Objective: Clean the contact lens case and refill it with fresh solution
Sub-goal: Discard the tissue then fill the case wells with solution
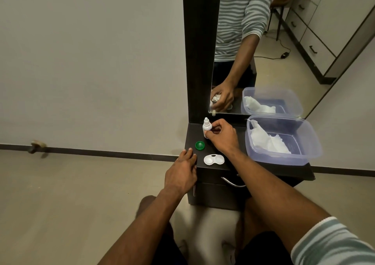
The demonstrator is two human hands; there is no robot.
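A white contact lens case (214,160) lies open, with no caps on it, near the front edge of a small dark cabinet top (239,137). A green cap (199,145) lies to its left and further back. My right hand (220,136) grips a small white solution bottle (207,127) that stands upright behind the case. My left hand (182,173) rests with straight fingers on the cabinet's front left corner, holding nothing.
A clear plastic tub (312,141) with crumpled white tissue (267,141) inside fills the right side of the cabinet top. A tall mirror (263,51) stands right behind the cabinet. A metal drawer handle (232,181) juts out below the front edge.
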